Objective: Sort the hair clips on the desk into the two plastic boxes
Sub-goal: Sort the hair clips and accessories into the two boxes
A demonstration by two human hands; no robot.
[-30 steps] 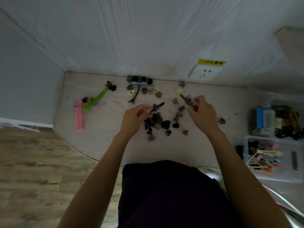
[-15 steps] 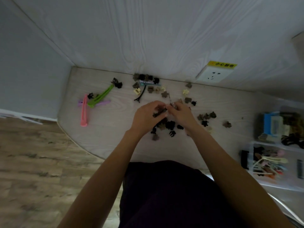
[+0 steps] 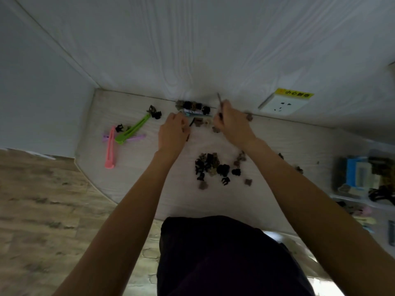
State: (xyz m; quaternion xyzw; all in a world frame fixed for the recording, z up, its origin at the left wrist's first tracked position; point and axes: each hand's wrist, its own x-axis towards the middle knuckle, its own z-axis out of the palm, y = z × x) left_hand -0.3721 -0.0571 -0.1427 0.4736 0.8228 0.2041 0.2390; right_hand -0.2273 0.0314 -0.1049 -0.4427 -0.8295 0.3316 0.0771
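Long flat clips at left: one pink [image 3: 110, 149], one green [image 3: 133, 130], one purple [image 3: 136, 137]. Small claw clips [image 3: 212, 166]: many, dark and brown, too blurred to count. Plastic boxes [image 3: 363, 197] at right: two. Wall socket [image 3: 282, 103]: one. Hands: two.

A yellow warning label [image 3: 296, 94] reading "小心触电" in black characters tops a white wall socket [image 3: 282, 103] above the bench [image 3: 136, 180].

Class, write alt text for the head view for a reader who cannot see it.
Two bare hands reach to the back of a pale desk: the right hand holds a thin dark clip, the left hand is among small clips. Long pink and green clips lie left.
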